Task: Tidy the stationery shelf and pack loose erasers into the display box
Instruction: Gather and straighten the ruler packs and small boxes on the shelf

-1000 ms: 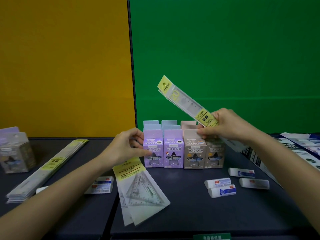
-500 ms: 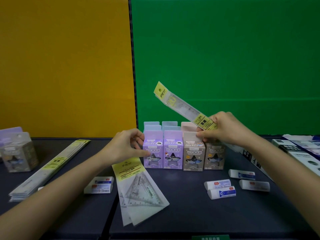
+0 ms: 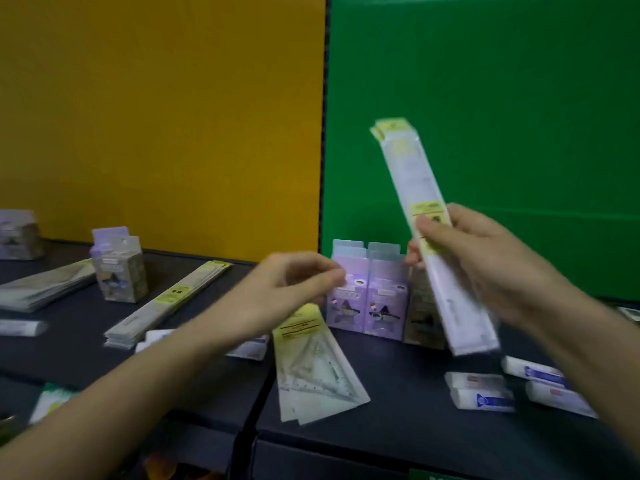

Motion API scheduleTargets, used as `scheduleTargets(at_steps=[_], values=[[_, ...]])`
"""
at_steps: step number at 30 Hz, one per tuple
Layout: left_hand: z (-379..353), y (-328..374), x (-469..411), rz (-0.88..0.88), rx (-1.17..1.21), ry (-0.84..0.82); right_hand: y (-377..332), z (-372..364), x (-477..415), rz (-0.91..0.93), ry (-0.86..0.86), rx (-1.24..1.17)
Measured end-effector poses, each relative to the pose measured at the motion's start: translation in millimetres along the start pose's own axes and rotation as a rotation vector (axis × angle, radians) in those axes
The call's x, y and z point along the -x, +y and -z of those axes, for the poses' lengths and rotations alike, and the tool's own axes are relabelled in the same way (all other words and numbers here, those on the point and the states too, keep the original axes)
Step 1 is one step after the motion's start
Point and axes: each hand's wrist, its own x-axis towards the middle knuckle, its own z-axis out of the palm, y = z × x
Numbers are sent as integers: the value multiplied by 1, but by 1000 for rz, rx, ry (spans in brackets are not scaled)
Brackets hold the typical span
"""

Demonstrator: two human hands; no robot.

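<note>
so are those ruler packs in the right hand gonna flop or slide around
Probably stiff: the ruler packs stand straight above the right hand gripping them. Likely light, held one-handed. Their offset yellow headers and glossy sleeves suggest they could slip apart.

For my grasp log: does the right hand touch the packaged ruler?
Touching. The head view shows the right hand gripping the packaged ruler, with the thumb pressed across its yellow label and the fingers curled behind it.
</note>
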Motion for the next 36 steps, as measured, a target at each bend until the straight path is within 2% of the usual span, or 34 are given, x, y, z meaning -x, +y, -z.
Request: scheduleTargets(at_steps=[4, 8, 10, 14, 19, 21, 26, 29, 36], values=[[-11, 0, 22, 130, 361, -123, 14, -60, 11, -68, -179, -121], [12, -16, 44, 213, 604, -53, 22, -111, 9, -76, -212, -237], [32, -28, 56, 217, 627, -2, 25, -136, 7, -69, -220, -229], [79, -55, 80, 256, 529, 93, 33, -193, 1, -37, -192, -141], [141, -86, 100, 320, 557, 55, 39, -257, -13, -72, -125, -7], [162, -101, 102, 331, 538, 91, 40, -274, -21, -101, -70, 9], [200, -131, 91, 335, 407, 225, 41, -284, -37, -182, 115, 78], [210, -145, 74, 305, 204, 270, 40, -283, -43, -229, 164, 130], [196, -166, 36, 245, -102, 250, 43, -285, -61, -274, 195, 262]])
